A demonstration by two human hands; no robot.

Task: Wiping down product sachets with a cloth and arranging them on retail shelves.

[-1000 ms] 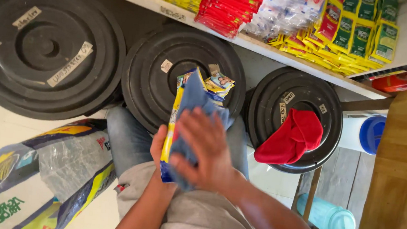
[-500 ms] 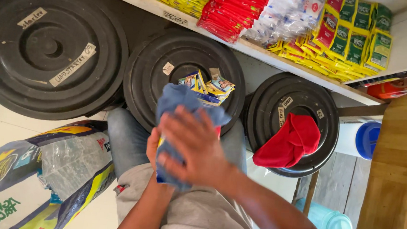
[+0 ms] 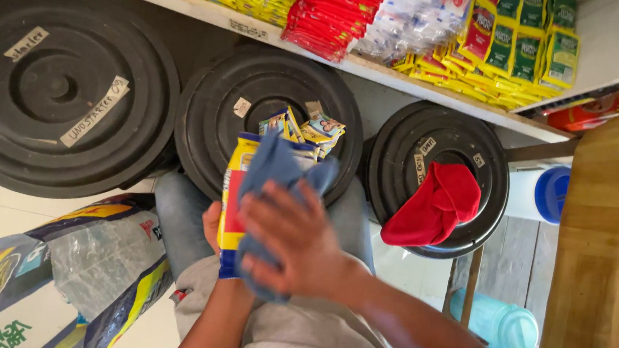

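Observation:
My left hand [image 3: 212, 224] grips a yellow, red and blue packet [image 3: 234, 190] from behind, upright over my lap. My right hand [image 3: 292, 241] presses a blue cloth [image 3: 274, 169] flat against the front of that packet, fingers spread over the cloth. Several small colourful sachets [image 3: 304, 127] lie on the middle black bin lid [image 3: 257, 95] just beyond the packet. My knees in jeans [image 3: 175, 218] show on either side of the hands.
Three black round bin lids stand in a row; a red cloth [image 3: 435, 206] lies on the right one [image 3: 431, 144]. A shelf [image 3: 378, 68] above carries hanging sachet strips. A printed sack [image 3: 55, 264] lies at left, a wooden counter [image 3: 605, 245] at right, a light blue bottle [image 3: 501, 325] below.
My right hand with the blue cloth has slid up and down across the packet's front. The packet stays held in my left hand.

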